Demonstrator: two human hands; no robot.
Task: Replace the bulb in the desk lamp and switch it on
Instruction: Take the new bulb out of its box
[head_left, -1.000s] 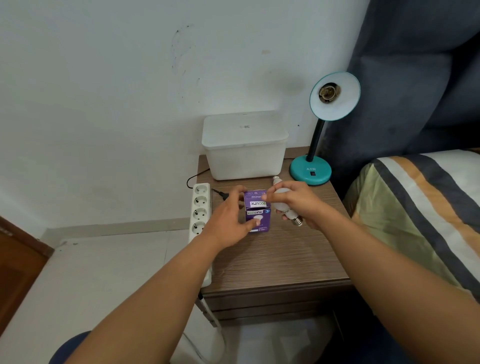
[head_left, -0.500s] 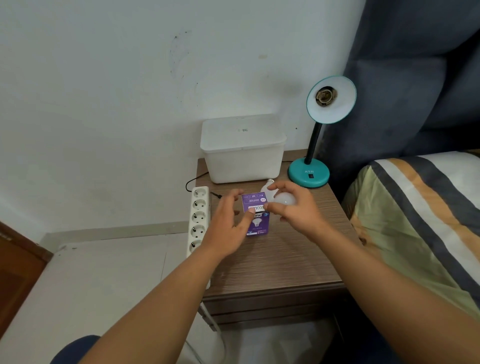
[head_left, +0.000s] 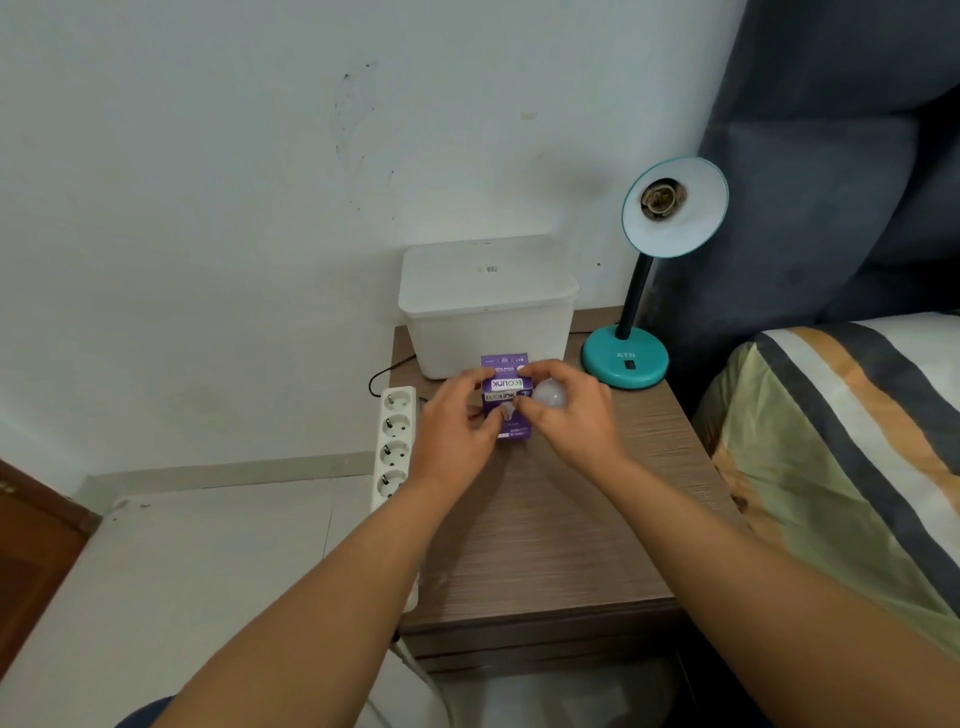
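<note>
A teal desk lamp (head_left: 626, 358) stands at the back right of the wooden nightstand (head_left: 545, 530); its shade faces me and the socket (head_left: 662, 197) inside holds no bulb. A purple bulb box (head_left: 506, 387) sits mid-table with its top flap raised. My left hand (head_left: 457, 431) grips the box's left side. My right hand (head_left: 571, 415) holds a white bulb (head_left: 550, 396) in its palm while its fingertips pinch the box's top right edge. The bulb's base is hidden behind my fingers.
A white lidded plastic box (head_left: 488, 306) stands at the back against the wall. A white power strip (head_left: 395, 441) hangs along the nightstand's left edge, with a black cord behind it. A striped bed (head_left: 857, 426) lies to the right, and a dark headboard rises behind the lamp.
My right hand has turned the white bulb so its globe faces me and has moved onto the box's top. The box flap is now raised. My view has shifted slightly.
</note>
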